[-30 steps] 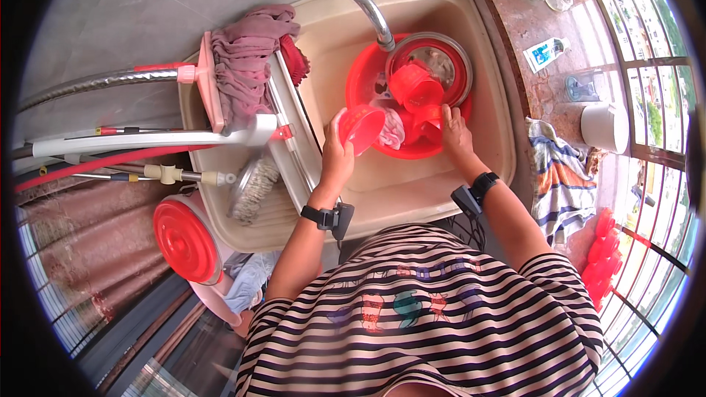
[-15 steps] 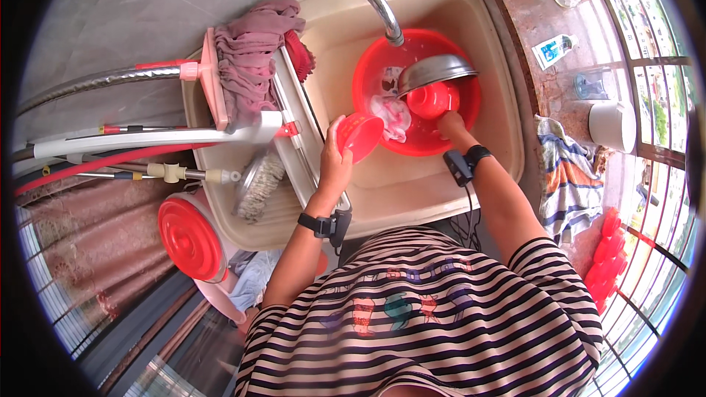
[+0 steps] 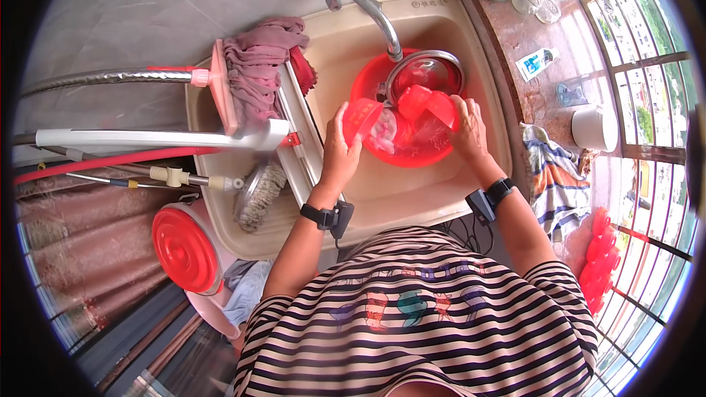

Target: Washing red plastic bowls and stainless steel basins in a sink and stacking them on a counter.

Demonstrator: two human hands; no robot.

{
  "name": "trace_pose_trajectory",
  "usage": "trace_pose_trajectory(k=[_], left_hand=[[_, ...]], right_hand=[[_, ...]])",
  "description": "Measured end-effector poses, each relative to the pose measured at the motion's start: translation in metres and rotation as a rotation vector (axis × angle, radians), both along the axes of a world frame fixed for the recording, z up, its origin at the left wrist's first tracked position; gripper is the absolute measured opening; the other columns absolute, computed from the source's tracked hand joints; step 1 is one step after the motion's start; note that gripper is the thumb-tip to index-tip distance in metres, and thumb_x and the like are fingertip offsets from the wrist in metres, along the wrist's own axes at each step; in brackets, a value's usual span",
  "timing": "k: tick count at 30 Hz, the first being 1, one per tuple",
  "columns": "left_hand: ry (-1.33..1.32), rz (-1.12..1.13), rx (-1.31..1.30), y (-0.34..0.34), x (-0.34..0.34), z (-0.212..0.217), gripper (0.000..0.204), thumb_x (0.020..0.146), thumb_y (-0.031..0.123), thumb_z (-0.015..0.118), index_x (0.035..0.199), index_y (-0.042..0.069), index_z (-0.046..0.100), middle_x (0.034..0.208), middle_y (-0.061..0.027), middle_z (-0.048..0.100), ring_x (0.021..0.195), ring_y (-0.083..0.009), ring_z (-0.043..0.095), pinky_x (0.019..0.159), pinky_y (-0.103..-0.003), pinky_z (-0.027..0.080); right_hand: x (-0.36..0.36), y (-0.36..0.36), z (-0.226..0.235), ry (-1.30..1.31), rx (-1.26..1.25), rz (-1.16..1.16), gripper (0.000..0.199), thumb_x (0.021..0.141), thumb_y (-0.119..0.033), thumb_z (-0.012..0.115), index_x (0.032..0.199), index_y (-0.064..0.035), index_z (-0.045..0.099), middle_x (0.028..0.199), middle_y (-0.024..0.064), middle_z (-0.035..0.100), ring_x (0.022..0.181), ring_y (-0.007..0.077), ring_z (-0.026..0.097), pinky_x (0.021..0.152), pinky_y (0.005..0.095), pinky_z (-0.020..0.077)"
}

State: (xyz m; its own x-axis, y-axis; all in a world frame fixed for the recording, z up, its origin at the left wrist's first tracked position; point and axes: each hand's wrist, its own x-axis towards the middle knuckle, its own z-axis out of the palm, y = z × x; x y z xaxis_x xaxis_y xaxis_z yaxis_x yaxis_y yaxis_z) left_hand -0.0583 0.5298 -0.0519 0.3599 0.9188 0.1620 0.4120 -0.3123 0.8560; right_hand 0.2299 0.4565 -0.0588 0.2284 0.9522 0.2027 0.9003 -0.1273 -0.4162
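Note:
A red plastic basin stands in the beige sink under the faucet. My left hand is closed on the rim of a red bowl, tilted over the basin's left edge. On the right, my right hand grips a second red bowl above the basin. Another red vessel shows right beside that bowl; where one ends and the other begins is hard to tell. A round metal bowl leans at the basin's back. Between my hands, a white and pink cloth lies inside.
Mops with a pink cloth and a string head rest across the sink's left side. Below them stands a red-lidded bucket. The right ledge holds a tube, a white container and a striped towel.
My right hand has come up out of the basin with a red bowl. The metal bowl has turned from dome side up to leaning at the back. My left hand still holds its bowl.

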Motion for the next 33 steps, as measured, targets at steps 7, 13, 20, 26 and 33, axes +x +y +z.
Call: trace_pose_trajectory(k=[7,13,20,26,33], left_hand=[[0.016,-0.049,0.094,0.018,-0.008,0.045,0.061,0.085,0.000,0.060,0.140,0.005,0.033,0.132,-0.0222,0.045,0.124,-0.0363,0.046,0.103,-0.040,0.039],[-0.083,-0.050,-0.167,0.041,-0.022,0.039,0.042,0.096,0.017,0.049,0.134,0.003,0.039,0.125,-0.0258,0.053,0.118,-0.0404,0.051,0.098,-0.041,0.042],[-0.080,-0.111,-0.309,0.044,-0.002,0.007,0.040,0.097,0.022,0.050,0.130,0.000,0.041,0.124,-0.0203,0.054,0.117,-0.0298,0.052,0.099,-0.038,0.041],[-0.425,-0.274,-0.908,0.064,0.016,0.037,0.056,0.096,0.038,0.054,0.138,0.004,0.039,0.132,-0.0113,0.050,0.123,-0.0177,0.046,0.098,-0.030,0.042],[-0.290,-0.244,-0.629,0.136,0.028,0.059,0.072,0.088,0.043,0.066,0.139,0.003,0.036,0.134,-0.0193,0.047,0.121,-0.0237,0.049,0.091,-0.040,0.048]], right_hand=[[0.003,0.035,0.039,0.073,0.149,-0.010,0.051,0.072,-0.003,0.061,0.121,-0.0093,0.051,0.105,0.0182,0.053,0.100,0.0390,0.049,0.089,0.0449,0.0428],[0.012,0.053,-0.006,0.872,0.021,-0.007,0.034,0.083,-0.006,0.049,0.115,-0.0013,0.055,0.099,0.0156,0.063,0.092,0.0243,0.059,0.084,0.0334,0.0464],[-0.057,0.051,0.043,1.202,-0.194,0.291,0.032,0.087,-0.010,0.047,0.114,0.0020,0.059,0.099,0.0079,0.065,0.093,0.0139,0.060,0.084,0.0273,0.0461],[-0.055,0.055,0.064,1.120,-0.485,0.289,0.035,0.085,-0.008,0.046,0.117,0.0033,0.056,0.101,0.0085,0.063,0.097,0.0151,0.057,0.086,0.0289,0.0445],[-0.018,0.064,0.006,0.950,-0.369,-0.034,0.038,0.086,-0.013,0.048,0.120,0.0010,0.055,0.100,0.0143,0.064,0.095,0.0204,0.060,0.082,0.0321,0.0464]])
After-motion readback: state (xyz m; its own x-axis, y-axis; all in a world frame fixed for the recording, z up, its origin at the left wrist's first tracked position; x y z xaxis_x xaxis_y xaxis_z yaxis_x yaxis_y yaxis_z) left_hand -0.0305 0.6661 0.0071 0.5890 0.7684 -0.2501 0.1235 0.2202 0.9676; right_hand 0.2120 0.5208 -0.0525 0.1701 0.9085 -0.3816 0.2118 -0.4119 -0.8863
